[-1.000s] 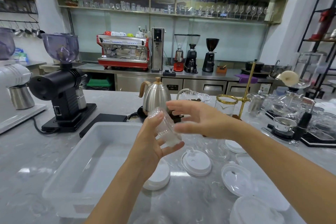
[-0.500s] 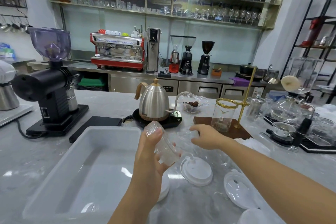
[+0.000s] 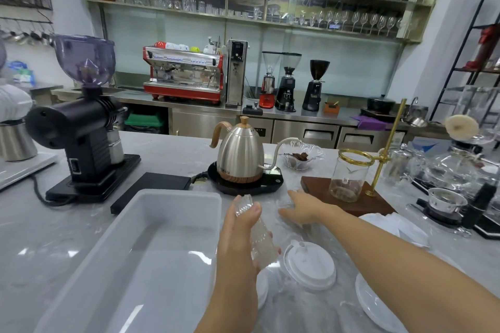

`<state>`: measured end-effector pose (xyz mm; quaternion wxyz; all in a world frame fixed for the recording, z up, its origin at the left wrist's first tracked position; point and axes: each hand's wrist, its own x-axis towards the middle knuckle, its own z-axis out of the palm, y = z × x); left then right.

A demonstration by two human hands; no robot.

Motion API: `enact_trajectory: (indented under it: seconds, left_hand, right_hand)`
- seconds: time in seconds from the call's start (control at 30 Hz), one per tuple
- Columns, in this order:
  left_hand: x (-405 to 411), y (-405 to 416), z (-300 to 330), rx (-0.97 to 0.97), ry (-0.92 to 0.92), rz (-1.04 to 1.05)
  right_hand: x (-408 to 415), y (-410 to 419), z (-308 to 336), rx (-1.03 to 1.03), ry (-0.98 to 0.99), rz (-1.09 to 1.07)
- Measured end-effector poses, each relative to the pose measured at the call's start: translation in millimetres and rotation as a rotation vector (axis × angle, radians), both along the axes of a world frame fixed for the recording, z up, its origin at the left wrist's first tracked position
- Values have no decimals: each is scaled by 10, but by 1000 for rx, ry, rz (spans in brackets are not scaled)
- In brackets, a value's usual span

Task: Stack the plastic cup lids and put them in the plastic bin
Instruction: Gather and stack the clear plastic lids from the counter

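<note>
- Holding a stack of clear lids [image 3: 259,235] in the left hand [image 3: 238,246], a person stands at a grey marble worktop [image 3: 40,238] in a café.
- Left fingers curl round the stack, thumb up near its top end; grip looks firm.
- Stack's long axis tilts: top end leans away and slightly left, bottom end points down-right toward the person.
- Right hand [image 3: 305,209] reaches fwd over the worktop, fingers loosely spread and resting on or just over a clear lid [image 3: 286,201], which is hard to make out; can't tell if it's gripped yet.
- That clear lid lies just right of and beyond the stack's top end, so right hand is the nearer one.
- White plastic bin [image 3: 130,265] sits immediately left of the left hand, long axis running away from the person; no lids visible inside.
- More lids lie flat on the worktop: a white lid [image 3: 309,265] just right of the stack, another white lid [image 3: 376,303] further right at the frame's lower edge.
- Steel gooseneck kettle [image 3: 240,154] stands beyond the hands, black grinder [image 3: 78,127] far left.
- Judgement: still collecting; next lid likely has to come leftward onto the stack's top end, nested along that same tilted axis, before anything goes in the bin.
</note>
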<state>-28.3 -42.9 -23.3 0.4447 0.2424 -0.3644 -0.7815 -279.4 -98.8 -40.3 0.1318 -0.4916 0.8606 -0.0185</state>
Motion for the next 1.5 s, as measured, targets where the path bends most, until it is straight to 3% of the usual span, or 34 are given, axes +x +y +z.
enact_trajectory:
  seconds: [0.27, 0.4, 0.5, 0.73, 0.97, 1.07, 1.17, 1.5]
  left_hand:
    - [13, -30, 17, 0, 2, 0]
    - [13, -32, 0, 25, -16, 29]
    - [10, -28, 5, 32, -23, 25]
    - [53, -2, 54, -1, 7, -19]
    - [84, 54, 155, 52, 75, -76]
    - [110, 85, 191, 147, 113, -140]
    - [117, 111, 201, 146, 160, -232]
    - [115, 130, 171, 17, 216, -325]
  right_hand:
    - [-2, -131, -82, 3, 203, -28]
    - [11, -111, -82, -27, 149, -50]
    - [24, -41, -77, -162, 113, -29]
    - [137, 292, 199, -569, -187, -23]
    - [639, 915, 879, -902, -646, 180]
    - [907, 1159, 1035, -927, -830, 302]
    - [1137, 1266, 976, -857, -873, 384]
    - [1161, 1316, 847, -849, -790, 316]
